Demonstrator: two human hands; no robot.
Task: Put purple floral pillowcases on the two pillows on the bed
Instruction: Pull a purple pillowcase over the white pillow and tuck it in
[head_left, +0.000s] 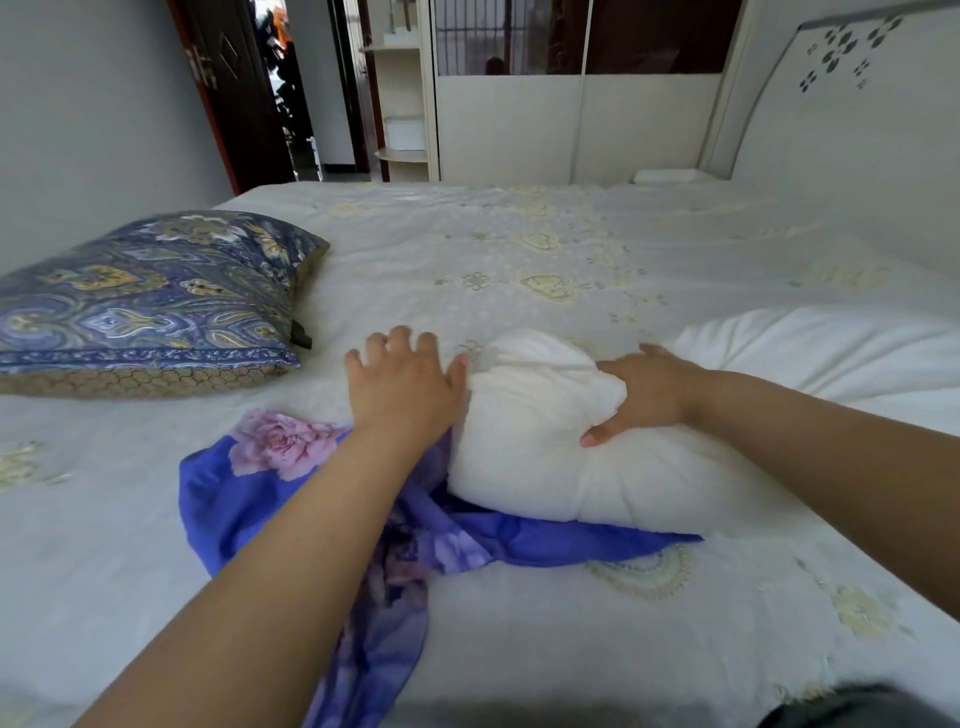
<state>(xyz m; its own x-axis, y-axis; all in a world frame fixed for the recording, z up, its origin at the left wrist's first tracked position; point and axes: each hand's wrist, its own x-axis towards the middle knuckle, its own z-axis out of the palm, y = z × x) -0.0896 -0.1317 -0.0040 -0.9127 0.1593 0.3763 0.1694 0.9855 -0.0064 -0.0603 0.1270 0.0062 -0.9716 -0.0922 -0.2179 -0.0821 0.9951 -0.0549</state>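
Observation:
A bare white pillow (550, 457) lies in the middle of the bed, its near end bunched up. My right hand (641, 392) grips that bunched end from the right, thumb underneath. My left hand (402, 382) rests with spread fingers against the pillow's left side. A purple floral pillowcase (270, 467) lies crumpled on the bed under my left forearm and partly under the pillow. A second white pillow (831, 353) lies at the right behind my right arm.
A blue paisley cushion (150, 301) sits at the left edge of the bed (519, 249). The white headboard (852, 104) rises at the right. A wardrobe (545, 114) and an open door (239, 88) stand beyond the far side.

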